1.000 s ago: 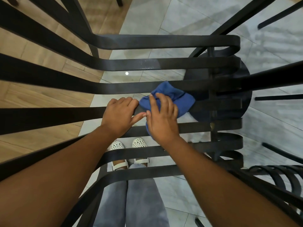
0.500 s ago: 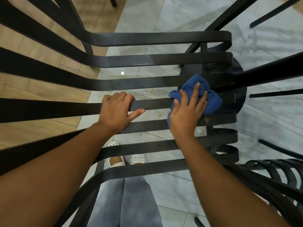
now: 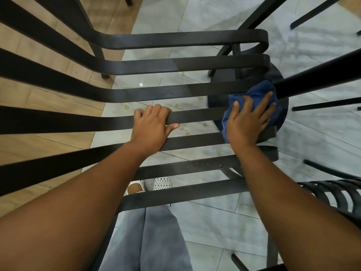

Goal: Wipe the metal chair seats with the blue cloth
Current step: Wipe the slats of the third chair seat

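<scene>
My right hand (image 3: 246, 122) lies flat on the blue cloth (image 3: 254, 98), fingers spread and nearly straight, a pressing grip that pins the cloth against the far right end of the metal chair seat (image 3: 195, 116), near where the slats curl downward. The cloth bunches out beyond my fingertips and hangs a little below my palm on the thumb side. My left hand (image 3: 153, 127) has a clenched grip on one middle slat, fingers curled over its far edge, thumb stretched along the near edge, well apart from the cloth. Both bare forearms reach in from the bottom of the view. Through the gaps between slats I see grey trousers (image 3: 146, 237), white dotted shoes (image 3: 161, 182), pale floor tiles (image 3: 214, 222) and wood flooring (image 3: 48, 79) to the left. Under the cloth sits a dark round base (image 3: 220, 79). A second slatted chair (image 3: 336, 192) edges in at the right.
</scene>
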`<state>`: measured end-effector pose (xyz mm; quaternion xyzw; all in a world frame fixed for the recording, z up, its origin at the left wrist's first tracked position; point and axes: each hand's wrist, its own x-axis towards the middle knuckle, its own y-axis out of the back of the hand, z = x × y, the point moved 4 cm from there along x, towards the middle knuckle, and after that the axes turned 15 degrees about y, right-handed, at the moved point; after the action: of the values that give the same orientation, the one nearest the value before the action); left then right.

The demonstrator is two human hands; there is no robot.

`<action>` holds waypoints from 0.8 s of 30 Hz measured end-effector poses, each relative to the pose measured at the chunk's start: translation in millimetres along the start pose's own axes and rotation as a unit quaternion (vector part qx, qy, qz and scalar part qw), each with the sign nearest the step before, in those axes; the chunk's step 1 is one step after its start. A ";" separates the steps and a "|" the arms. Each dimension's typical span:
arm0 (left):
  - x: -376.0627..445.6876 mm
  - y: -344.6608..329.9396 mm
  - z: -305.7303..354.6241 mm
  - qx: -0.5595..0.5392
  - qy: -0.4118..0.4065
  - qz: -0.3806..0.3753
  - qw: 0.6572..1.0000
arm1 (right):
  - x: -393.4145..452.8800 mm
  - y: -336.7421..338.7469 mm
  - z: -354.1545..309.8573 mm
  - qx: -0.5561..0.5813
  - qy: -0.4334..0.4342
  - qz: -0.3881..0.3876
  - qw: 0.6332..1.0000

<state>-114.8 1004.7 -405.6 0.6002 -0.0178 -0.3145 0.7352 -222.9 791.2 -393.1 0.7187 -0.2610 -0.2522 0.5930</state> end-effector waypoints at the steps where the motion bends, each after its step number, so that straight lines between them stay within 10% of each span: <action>1: 0.1 0.3 -0.1 0.002 0.001 0.001 1.000 | 0.6 0.6 0.1 0.001 -0.013 0.011 1.000; 13: -3.9 -5.8 6.7 0.001 0.029 0.027 0.999 | -51.6 -28.9 -117.9 0.070 0.033 0.057 0.995; 24: -7.1 -1.9 15.5 -0.049 0.045 -0.034 0.997 | -23.9 16.8 -46.8 0.107 0.096 0.005 0.990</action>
<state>-127.6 994.5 -400.5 0.5777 0.0515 -0.3122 0.7525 -210.4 838.4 -367.5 0.7975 -0.2319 -0.1495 0.5365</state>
